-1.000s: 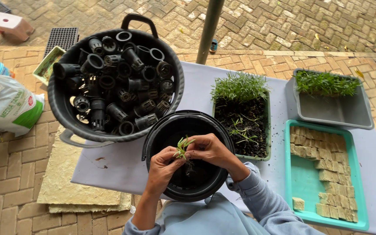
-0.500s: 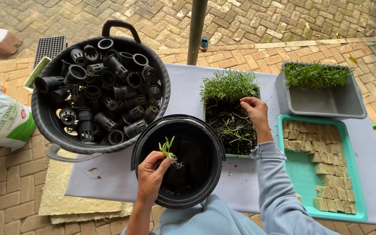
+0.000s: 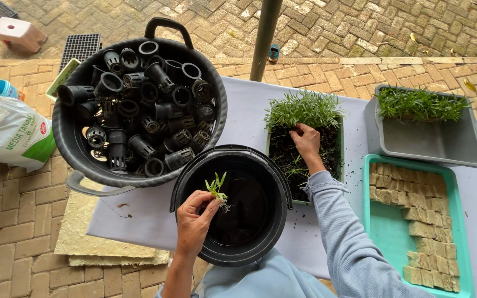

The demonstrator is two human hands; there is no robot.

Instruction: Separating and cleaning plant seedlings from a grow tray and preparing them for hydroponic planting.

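Bare bench (image 3: pixel 249 110) lies between the big tub of black net pots (image 3: pixel 139 105) and the green seedling tray (image 3: pixel 305 154). The black bucket (image 3: pixel 233 204) crowds the near edge. A pole (image 3: pixel 264 30) stands behind; grey tray (image 3: pixel 432 143) and teal tray (image 3: pixel 393 232) fill the right side.

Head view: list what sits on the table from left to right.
Big black tub of net pots → black bucket, left hand holding a seedling over it → green seedling tray with right hand in it → teal tray of cubes.
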